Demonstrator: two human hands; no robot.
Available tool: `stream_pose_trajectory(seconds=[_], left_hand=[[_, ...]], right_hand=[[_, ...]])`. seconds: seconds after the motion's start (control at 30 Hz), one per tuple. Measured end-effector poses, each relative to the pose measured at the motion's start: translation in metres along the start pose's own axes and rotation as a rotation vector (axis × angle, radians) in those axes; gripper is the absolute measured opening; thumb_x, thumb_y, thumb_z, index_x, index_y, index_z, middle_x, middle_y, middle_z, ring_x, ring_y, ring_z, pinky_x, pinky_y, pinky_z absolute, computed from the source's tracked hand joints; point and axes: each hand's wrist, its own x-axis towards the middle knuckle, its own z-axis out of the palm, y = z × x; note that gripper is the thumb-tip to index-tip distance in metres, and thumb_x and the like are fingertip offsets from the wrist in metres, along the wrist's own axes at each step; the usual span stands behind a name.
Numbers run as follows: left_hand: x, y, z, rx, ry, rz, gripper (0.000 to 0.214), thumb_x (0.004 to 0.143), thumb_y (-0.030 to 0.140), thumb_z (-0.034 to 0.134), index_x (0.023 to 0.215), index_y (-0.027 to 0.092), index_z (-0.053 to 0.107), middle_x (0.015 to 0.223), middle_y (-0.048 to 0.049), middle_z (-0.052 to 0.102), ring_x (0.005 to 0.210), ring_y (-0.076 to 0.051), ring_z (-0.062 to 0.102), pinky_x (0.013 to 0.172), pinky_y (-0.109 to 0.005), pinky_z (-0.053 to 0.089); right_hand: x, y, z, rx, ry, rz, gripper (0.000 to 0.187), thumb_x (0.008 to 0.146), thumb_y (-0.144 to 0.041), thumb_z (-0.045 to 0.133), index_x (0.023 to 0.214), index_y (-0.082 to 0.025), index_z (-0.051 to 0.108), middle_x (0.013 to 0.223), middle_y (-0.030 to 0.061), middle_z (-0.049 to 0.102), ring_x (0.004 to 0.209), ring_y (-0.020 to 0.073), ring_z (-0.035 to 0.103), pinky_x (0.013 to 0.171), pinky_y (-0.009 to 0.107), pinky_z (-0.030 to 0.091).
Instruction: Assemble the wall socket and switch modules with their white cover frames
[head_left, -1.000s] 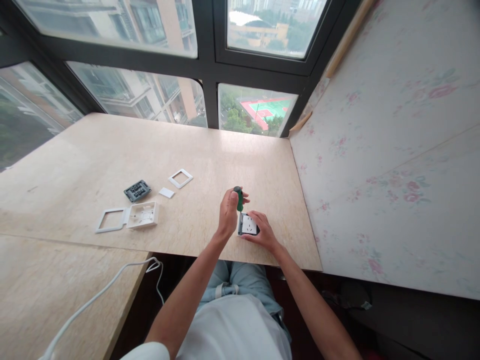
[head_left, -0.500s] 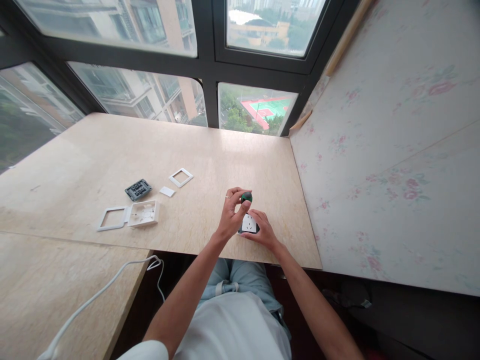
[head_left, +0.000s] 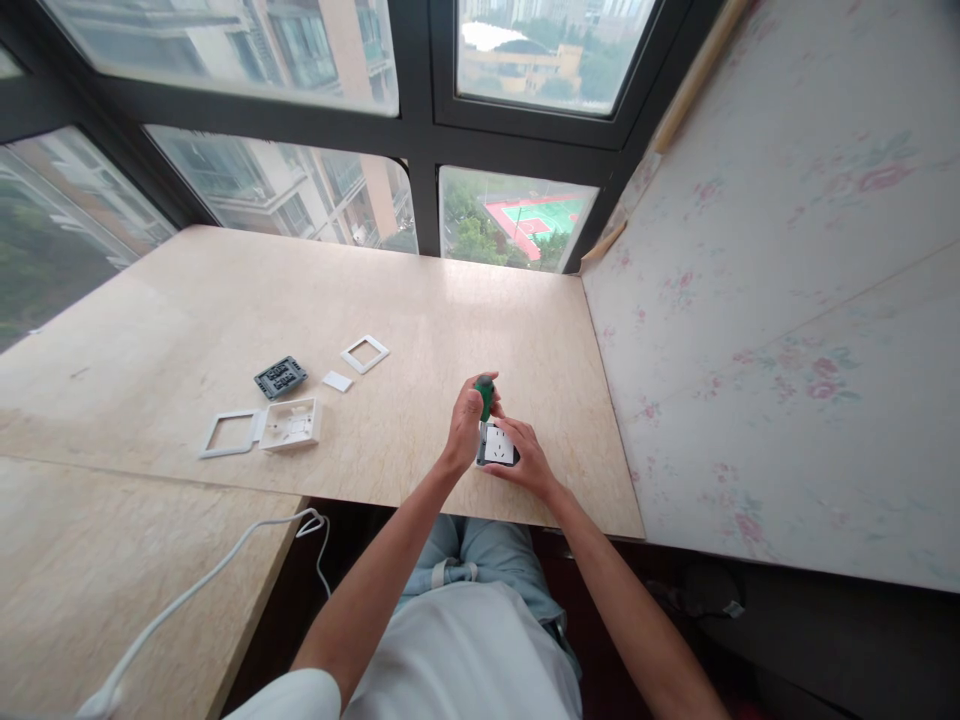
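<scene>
My left hand (head_left: 463,430) is closed around a green-handled screwdriver (head_left: 486,394), which stands nearly upright with its tip down at the left edge of a white wall socket (head_left: 499,446). The socket lies flat on the beige table (head_left: 420,320) near the front edge. My right hand (head_left: 527,458) grips the socket from the right and front, fingers curled over its edge. The screwdriver's shaft is hidden behind my left hand.
To the left lie a white back box (head_left: 292,424) with a white frame (head_left: 229,432) beside it, a grey switch module (head_left: 280,377), a small white plate (head_left: 337,381) and a smaller white frame (head_left: 365,353). A white cable (head_left: 225,565) hangs off a lower table. A floral wall stands on the right.
My left hand has turned on the screwdriver handle: fingers opened over the knob half a second ago, and now they wrap the handle again. The socket and my right hand stayed put.
</scene>
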Motion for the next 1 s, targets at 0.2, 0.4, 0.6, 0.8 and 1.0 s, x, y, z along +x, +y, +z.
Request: stream_pose_trajectory(seconds=[0.2, 0.4, 0.6, 0.8, 1.0], left_hand=[[0.0024, -0.0033, -0.0006, 0.017, 0.008, -0.079, 0.043, 0.087, 0.049, 0.066, 0.103, 0.021, 0.037, 0.081, 0.0018, 0.059, 0.067, -0.010, 0.060, 0.069, -0.026, 0.048], [0.0042, -0.0010, -0.0021, 0.025, -0.073, -0.072, 0.045, 0.084, 0.055, 0.066, 0.101, 0.018, 0.047, 0.080, -0.0019, 0.064, 0.072, -0.015, 0.065, 0.069, -0.028, 0.049], [0.0021, -0.0020, -0.0040, -0.030, -0.088, -0.071, 0.043, 0.091, 0.057, 0.054, 0.097, 0.015, 0.059, 0.085, -0.0073, 0.067, 0.073, -0.016, 0.064, 0.072, -0.031, 0.050], [0.0020, -0.0011, -0.0005, -0.122, -0.154, -0.119, 0.048, 0.088, 0.060, 0.056, 0.091, 0.013, 0.063, 0.074, -0.0051, 0.062, 0.065, -0.014, 0.056, 0.063, -0.028, 0.043], [0.0010, 0.0013, 0.0019, -0.137, -0.155, -0.127, 0.062, 0.085, 0.076, 0.043, 0.090, 0.015, 0.054, 0.062, 0.0011, 0.050, 0.055, -0.010, 0.042, 0.055, -0.025, 0.034]], right_hand=[[-0.0002, 0.0001, -0.0015, -0.001, -0.010, -0.027, 0.082, 0.075, -0.059, 0.072, 0.143, -0.023, 0.044, 0.135, 0.0160, 0.053, 0.125, 0.0333, 0.048, 0.106, 0.052, 0.041], [-0.0014, 0.0049, 0.0022, -0.012, -0.008, -0.031, 0.082, 0.076, -0.060, 0.071, 0.143, -0.021, 0.044, 0.135, 0.0168, 0.053, 0.127, 0.0341, 0.048, 0.106, 0.053, 0.041], [-0.0024, 0.0076, 0.0042, -0.020, 0.005, -0.033, 0.082, 0.075, -0.061, 0.071, 0.142, -0.021, 0.045, 0.134, 0.0169, 0.053, 0.125, 0.0341, 0.048, 0.106, 0.053, 0.041], [-0.0022, 0.0070, 0.0048, -0.037, 0.001, -0.011, 0.080, 0.074, -0.064, 0.070, 0.137, -0.019, 0.049, 0.131, 0.0172, 0.055, 0.124, 0.0354, 0.049, 0.104, 0.053, 0.042], [-0.0025, 0.0059, 0.0042, -0.040, -0.001, -0.001, 0.077, 0.074, -0.063, 0.070, 0.134, -0.020, 0.051, 0.130, 0.0165, 0.056, 0.123, 0.0349, 0.050, 0.103, 0.052, 0.043]])
